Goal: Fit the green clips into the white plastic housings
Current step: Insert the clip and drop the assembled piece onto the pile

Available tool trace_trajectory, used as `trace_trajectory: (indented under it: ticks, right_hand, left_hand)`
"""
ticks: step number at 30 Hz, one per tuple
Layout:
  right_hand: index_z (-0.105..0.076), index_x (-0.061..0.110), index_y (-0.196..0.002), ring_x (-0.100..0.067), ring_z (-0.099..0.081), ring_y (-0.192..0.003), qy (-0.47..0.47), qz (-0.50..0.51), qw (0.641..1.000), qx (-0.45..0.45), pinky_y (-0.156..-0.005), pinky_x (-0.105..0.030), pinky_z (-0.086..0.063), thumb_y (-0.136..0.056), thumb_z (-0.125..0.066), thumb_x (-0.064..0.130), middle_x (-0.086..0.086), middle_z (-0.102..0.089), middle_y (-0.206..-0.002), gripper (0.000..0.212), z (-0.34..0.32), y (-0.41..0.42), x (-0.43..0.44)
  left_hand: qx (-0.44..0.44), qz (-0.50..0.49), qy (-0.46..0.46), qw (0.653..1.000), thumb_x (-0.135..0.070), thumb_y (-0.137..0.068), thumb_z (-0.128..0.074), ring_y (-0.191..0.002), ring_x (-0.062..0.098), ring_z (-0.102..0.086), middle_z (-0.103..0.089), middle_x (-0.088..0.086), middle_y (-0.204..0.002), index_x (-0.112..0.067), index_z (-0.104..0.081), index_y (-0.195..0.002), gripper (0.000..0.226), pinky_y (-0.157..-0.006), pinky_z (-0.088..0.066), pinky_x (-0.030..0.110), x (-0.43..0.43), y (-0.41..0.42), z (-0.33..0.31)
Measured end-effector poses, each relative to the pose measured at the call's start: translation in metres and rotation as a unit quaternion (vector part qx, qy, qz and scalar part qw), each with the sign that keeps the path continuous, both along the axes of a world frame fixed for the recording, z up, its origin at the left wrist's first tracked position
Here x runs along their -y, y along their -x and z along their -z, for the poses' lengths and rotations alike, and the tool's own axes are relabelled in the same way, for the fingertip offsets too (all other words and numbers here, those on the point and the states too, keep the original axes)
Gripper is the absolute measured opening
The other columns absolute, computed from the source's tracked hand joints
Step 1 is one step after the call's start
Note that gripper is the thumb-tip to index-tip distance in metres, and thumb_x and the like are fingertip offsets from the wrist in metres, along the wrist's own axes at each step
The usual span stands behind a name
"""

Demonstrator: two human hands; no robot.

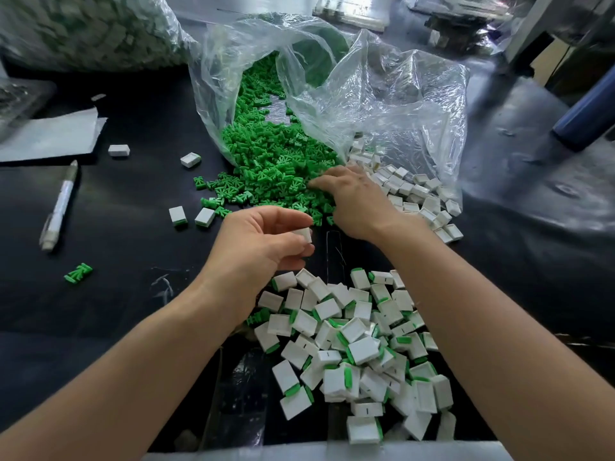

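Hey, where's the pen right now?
In the head view, the pen lies far left, just below the white paper sheet and left of the spilled green clips.

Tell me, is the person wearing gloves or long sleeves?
No. The left hand and the right hand are bare: no gloves, rings or watch. Both forearms are bare too, with no sleeve showing up to the picture's edge.
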State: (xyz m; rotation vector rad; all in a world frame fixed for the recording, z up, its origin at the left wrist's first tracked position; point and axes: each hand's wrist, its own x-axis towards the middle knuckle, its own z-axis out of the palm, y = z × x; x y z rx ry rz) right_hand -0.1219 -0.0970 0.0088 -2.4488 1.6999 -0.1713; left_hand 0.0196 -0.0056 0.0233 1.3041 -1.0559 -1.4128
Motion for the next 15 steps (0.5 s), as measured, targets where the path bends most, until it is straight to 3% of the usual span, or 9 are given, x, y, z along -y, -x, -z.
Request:
trace_trajectory:
  ticks: [7,11,15]
  right_hand:
    - [-0.051,0.020,-0.131,-0.020,-0.034,-0.127,-0.021,-0.007,0.997,0.069,-0.103,-0.028,-0.026,-0.083,-0.042,-0.011,-0.003,-0.046,-0.135,0.058,-0.002,0.021,-0.029]
    - [-0.059,0.019,-0.122,-0.013,-0.042,-0.123,-0.008,0.003,0.988,0.152,-0.094,-0.012,-0.025,-0.084,-0.052,-0.005,0.003,-0.052,-0.131,0.045,-0.010,0.029,-0.043]
    - [-0.068,0.016,-0.102,-0.014,-0.052,-0.098,0.045,0.074,0.976,0.200,-0.088,-0.022,-0.038,-0.084,-0.062,0.007,0.003,-0.058,-0.101,0.022,-0.010,0.031,-0.057]
  left_hand:
    - [-0.018,0.005,0.000,1.000,0.013,-0.081,-0.057,-0.060,0.009,-0.067,-0.067,0.004,-0.068,-0.010,-0.065,-0.080,0.024,-0.059,-0.056,0.019,-0.001,0.002,0.000]
    - [-0.031,0.013,-0.009,0.999,0.017,-0.081,-0.054,-0.062,0.010,-0.068,-0.067,0.006,-0.066,-0.007,-0.065,-0.081,0.026,-0.058,-0.055,0.016,-0.001,0.002,0.001]
    - [-0.018,0.024,-0.005,1.000,0.016,-0.080,-0.057,-0.061,0.011,-0.068,-0.066,0.010,-0.072,-0.007,-0.065,-0.081,0.024,-0.059,-0.056,0.019,-0.002,0.002,0.002]
